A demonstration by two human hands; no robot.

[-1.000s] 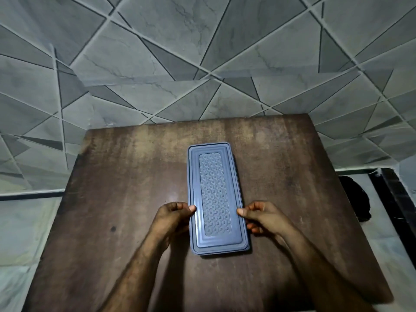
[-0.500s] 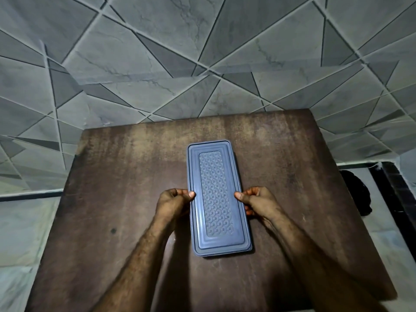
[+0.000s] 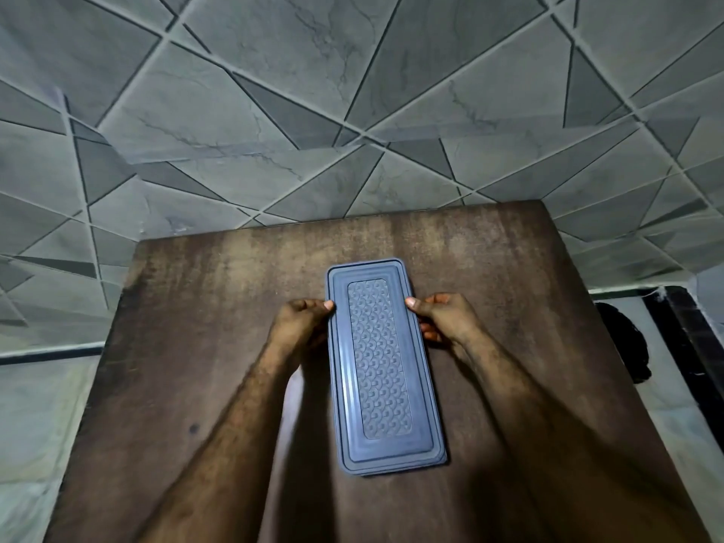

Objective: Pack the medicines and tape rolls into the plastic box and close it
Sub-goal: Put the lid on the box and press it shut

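A long blue-grey plastic box [image 3: 382,366] lies lengthwise on the dark wooden table [image 3: 196,346], its patterned lid on top. My left hand [image 3: 299,321] grips the box's left long edge near the far end, thumb on the lid rim. My right hand [image 3: 444,317] grips the right long edge opposite it, thumb on the rim and fingers curled down the side. No medicines or tape rolls show; what is inside the box is hidden by the lid.
The table stands against a grey wall [image 3: 352,111] of angular tiles. A dark rounded object [image 3: 623,342] sits on the floor past the table's right edge, beside a black strip.
Both hands have slid along the box's long edges from its near half toward its far end. The box has stayed in place.
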